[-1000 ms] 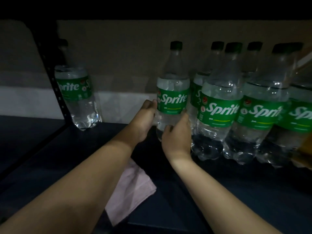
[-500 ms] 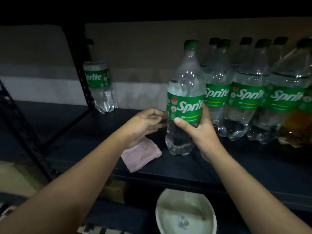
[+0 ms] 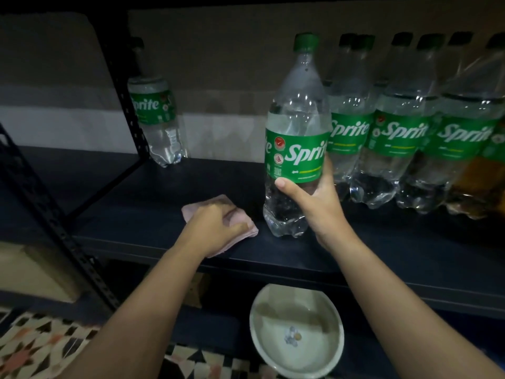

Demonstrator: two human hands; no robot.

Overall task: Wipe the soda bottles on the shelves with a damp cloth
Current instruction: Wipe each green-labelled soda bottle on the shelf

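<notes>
My right hand (image 3: 319, 206) grips a clear Sprite bottle (image 3: 296, 149) with a green label and cap, just below the label. The bottle stands upright, its base low over the front of the dark shelf (image 3: 136, 214); I cannot tell whether it touches the shelf. To its left my left hand (image 3: 216, 228) lies on a folded pink cloth (image 3: 192, 210) on the shelf, fingers bent over it. A row of several more Sprite bottles (image 3: 396, 138) stands behind and to the right. One lone Sprite bottle (image 3: 157, 119) stands at the back left.
A black perforated upright (image 3: 120, 77) and a slanted brace (image 3: 54, 214) frame the shelf's left side. A white bowl (image 3: 296, 329) holding water sits below the shelf edge. A bottle of orange drink (image 3: 475, 187) is at the far right. Patterned floor tiles (image 3: 41, 346) show below.
My right hand has pulled the Sprite bottle out of the row towards the shelf's front. My left hand has let go of the bottle and dropped onto the pink cloth.
</notes>
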